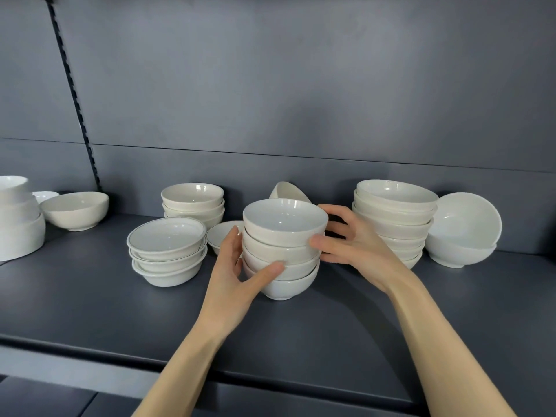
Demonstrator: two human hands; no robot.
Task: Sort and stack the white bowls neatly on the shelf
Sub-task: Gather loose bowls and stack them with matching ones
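Note:
A stack of several white bowls (284,251) stands in the middle of the dark grey shelf (90,302). My left hand (237,266) wraps its left side, thumb across the lower bowls. My right hand (349,236) holds the right side, thumb on the second bowl and fingers curled behind the stack. To the left is a stack of three rimmed shallow bowls (168,251), with another stack of three (194,204) behind it. A tall stack (394,215) stands to the right.
A tilted bowl (288,191) leans behind the centre stack and a shallow dish (222,233) lies left of it. Two bowls (463,233) lean at far right. A single bowl (75,210) and large nested bowls (18,218) sit far left. The shelf's front edge (120,353) runs below.

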